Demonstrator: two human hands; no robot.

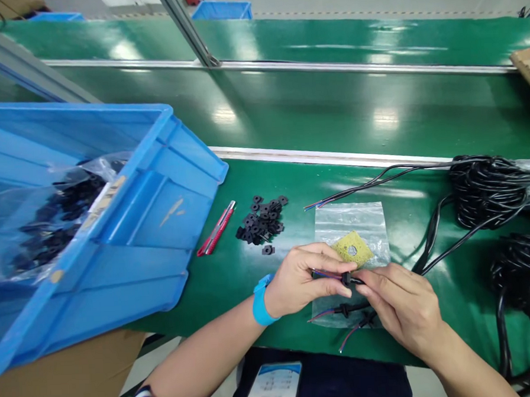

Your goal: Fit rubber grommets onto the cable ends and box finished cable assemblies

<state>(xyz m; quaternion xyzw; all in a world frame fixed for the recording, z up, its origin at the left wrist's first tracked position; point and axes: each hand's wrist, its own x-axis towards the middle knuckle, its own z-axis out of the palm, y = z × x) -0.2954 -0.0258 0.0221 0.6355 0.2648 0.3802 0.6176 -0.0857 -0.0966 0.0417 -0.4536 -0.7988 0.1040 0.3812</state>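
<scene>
black grommet (346, 279) pinched by left hand (298, 279), cable (357, 281) pinched by right hand (406, 303), both grips closed.
wires (327, 274) might be bent if the grommet were forced askew.

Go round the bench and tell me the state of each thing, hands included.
Left hand: closed on grommet
Right hand: closed on cable
Grommet: around cable
Cable: coloured wires exposed
Lower cables: wire ends exposed
Knife: lying flat, blade position unclear
Sponge: flat, holed
Bag: flat
Black parts: loosely heaped
Crate: open, parts inside
Coils: bundled
Wristband: fastened
</scene>
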